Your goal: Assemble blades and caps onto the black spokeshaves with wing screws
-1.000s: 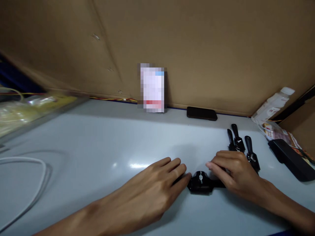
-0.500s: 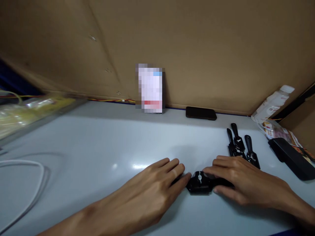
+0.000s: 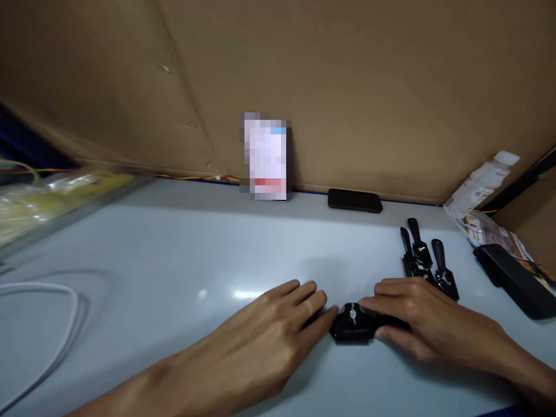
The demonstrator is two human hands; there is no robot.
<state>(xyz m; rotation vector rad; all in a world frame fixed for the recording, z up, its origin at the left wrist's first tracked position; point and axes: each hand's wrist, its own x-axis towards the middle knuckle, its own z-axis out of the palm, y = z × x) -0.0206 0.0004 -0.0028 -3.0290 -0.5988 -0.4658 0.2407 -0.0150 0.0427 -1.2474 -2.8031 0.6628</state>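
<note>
Left hand (image 3: 264,330) lies flat, palm down, lower centre of frame, fingers out straight and nearly closed together, gripping nothing; its fingertips touch the left end of the black clip part (image 3: 353,324). Right hand (image 3: 423,321), lower right, is cupped over the right end of that same part, fingers curled down onto it with the thumb at its near edge, a loose pinch rather than a full fist. Grey table (image 3: 174,255) fills the lower half, cardboard wall (image 3: 347,87) the upper half. Blurred bags of yellowish stuff (image 3: 52,197) sit far left, a white cable (image 3: 43,324) loops lower left. Black case (image 3: 512,278) and a printed packet (image 3: 490,231) lie at right edge, with a white bottle (image 3: 482,185) leaning upper right. Dark phone (image 3: 355,200) lies flat against the wall, centre. Three finished black clips (image 3: 425,258) lie together just above the right hand, close to its knuckles. Small silver wing screw (image 3: 353,314) shows on top of the part. Risks, as judgement: the part is small and glossy on a slick table, so uneven pressing from the two hands could shoot it sideways or flip it; the right wrist could knock the nearby clips; the screw looks tiny enough to come loose and roll. Versus one second back: right hand has dropped lower and stretched flatter over the part, hiding more of it; left hand barely moved; the rest is unchanged.
</note>
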